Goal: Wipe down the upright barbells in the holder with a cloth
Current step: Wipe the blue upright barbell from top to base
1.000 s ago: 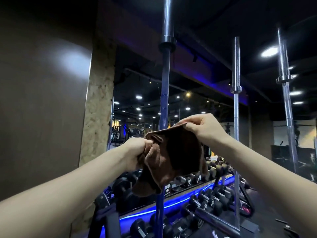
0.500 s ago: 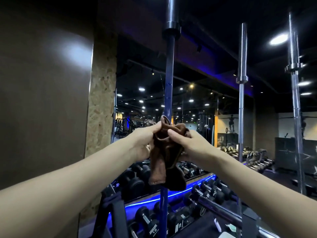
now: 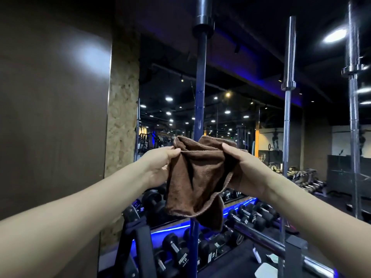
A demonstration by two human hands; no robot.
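Note:
A brown cloth point(image 3: 197, 183) hangs spread between my two hands at chest height. My left hand point(image 3: 160, 163) pinches its upper left edge, and my right hand point(image 3: 240, 169) grips its upper right side. Directly behind the cloth stands an upright dark blue barbell point(image 3: 200, 87); the cloth covers part of its shaft. Two more upright chrome barbells stand to the right, one in the middle point(image 3: 287, 109) and one near the frame edge point(image 3: 354, 117).
A dumbbell rack point(image 3: 251, 215) with blue underlighting runs below and behind the bars. A black bench or frame part point(image 3: 138, 243) stands at lower left. A dark wall panel point(image 3: 52, 117) fills the left side. A horizontal chrome bar point(image 3: 261, 237) lies at lower right.
The bunched cloth has been pulled open between my hands, which have moved apart. The view has tilted slightly, with the bars sitting further right.

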